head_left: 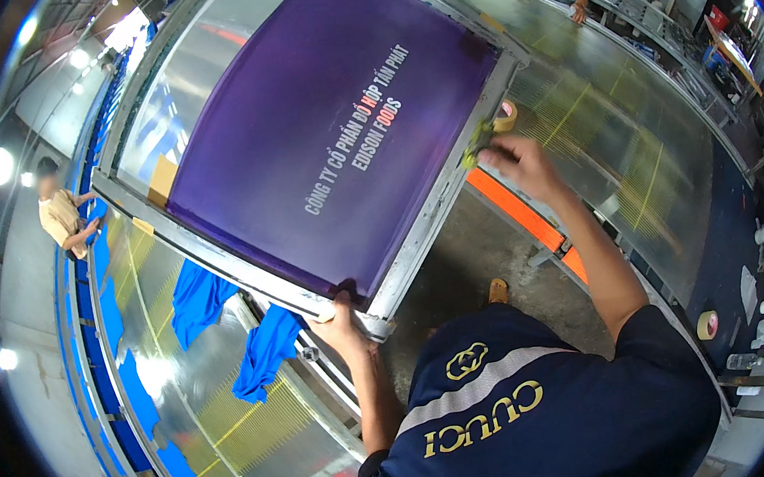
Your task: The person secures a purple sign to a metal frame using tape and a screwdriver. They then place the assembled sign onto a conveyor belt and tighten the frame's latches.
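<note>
A large screen-printing frame point(420, 267) with a purple mesh point(273, 112) and pale stencilled lettering is held up tilted in front of me. My left hand point(342, 329) grips its near corner, with the thumb over the rim by the mesh and the other fingers mostly hidden. At the frame's right side bar, my right hand point(520, 165) is closed on a small yellow-green wad point(475, 148) that looks like a crumpled rag. The wad is against or very near the bar; I cannot tell if it touches.
Long glossy printing tables point(655, 172) run along both sides, with blue cloth pieces point(270, 350) on the left one. A tape roll point(505, 117) lies beyond my right hand. Orange strips point(514, 210) edge the right table. Two other people stand farther off, left and upper right.
</note>
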Demonstrator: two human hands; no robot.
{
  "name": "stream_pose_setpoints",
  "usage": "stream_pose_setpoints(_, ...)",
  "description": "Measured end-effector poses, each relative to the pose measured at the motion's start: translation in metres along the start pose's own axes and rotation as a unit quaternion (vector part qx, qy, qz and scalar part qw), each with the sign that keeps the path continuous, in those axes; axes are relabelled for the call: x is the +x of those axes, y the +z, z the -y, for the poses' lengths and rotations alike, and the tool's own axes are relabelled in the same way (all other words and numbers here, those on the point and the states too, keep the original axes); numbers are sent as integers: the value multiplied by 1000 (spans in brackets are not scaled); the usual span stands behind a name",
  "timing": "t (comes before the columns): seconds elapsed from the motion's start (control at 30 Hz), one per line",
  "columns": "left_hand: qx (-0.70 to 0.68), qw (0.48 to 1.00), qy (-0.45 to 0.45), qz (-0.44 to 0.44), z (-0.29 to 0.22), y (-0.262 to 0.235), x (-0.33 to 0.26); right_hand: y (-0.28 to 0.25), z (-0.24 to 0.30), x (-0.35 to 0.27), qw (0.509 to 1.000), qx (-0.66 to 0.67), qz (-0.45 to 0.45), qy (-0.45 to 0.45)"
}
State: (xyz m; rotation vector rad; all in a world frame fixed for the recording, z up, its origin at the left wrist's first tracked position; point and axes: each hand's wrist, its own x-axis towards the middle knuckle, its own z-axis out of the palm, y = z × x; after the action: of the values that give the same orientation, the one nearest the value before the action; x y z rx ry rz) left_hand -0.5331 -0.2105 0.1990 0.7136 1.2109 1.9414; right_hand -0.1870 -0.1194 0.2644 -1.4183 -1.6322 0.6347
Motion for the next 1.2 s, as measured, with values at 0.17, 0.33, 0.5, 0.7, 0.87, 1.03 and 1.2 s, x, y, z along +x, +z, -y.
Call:
stream_pose_setpoints(0.17, 2, 1000, 10, 18, 13, -13, 11, 52, 27, -44, 999, 3, 25, 39)
stream_pose_setpoints(0.33, 5, 999, 47, 8, 15, -12, 16, 66, 24, -50, 977, 146, 146, 56)
stream_pose_setpoints(0.5, 37, 998, 53, 0, 19, -40, 36, 86, 20, -49, 978, 113, 176, 22)
stream_pose_setpoints(0.7, 66, 995, 69, -31, 22, -76, 80, 93, -84, -55, 973, 71, 216, 43)
stream_pose_setpoints(0.87, 92, 992, 48, -71, 32, -101, 109, 61, -178, 7, 997, 11, 41, 63)
stream_pose_setpoints(1.03, 85, 987, 23, -133, 48, -90, 110, 37, -274, 117, 987, -98, -31, 121)
stream_pose_setpoints(1.2, 143, 974, 41, -171, 31, -58, 92, 54, -326, 150, 928, -324, 103, 152)
